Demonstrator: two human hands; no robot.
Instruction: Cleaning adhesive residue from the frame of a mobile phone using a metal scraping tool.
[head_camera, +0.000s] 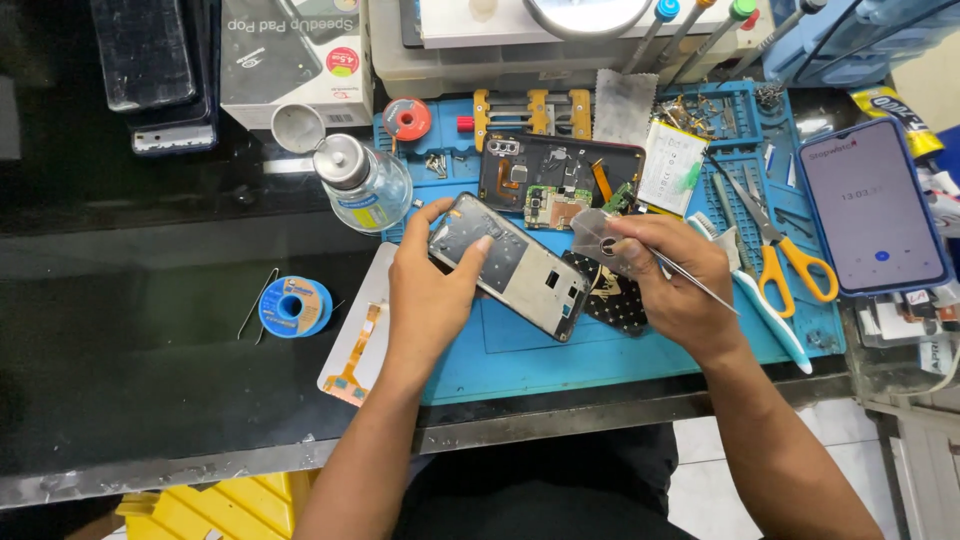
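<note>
Head view: left of the blue mat (520, 350), the solder spool (293, 307) sits idle. On the mat, the left hand (430, 290) has its grip closed on the phone frame (515, 265). The right hand (675, 275) pinches tweezers (690, 283) and a clear film (598, 232); a slip could scratch the frame.

Your phone frame (512, 265) is a dark, stripped rectangular shell with pale inner panels, lying tilted across the blue mat (520, 350), its upper end raised. Your thin metal tweezers (690, 282) slant down to the right, tips against a small translucent grey film piece (592, 232).
</note>
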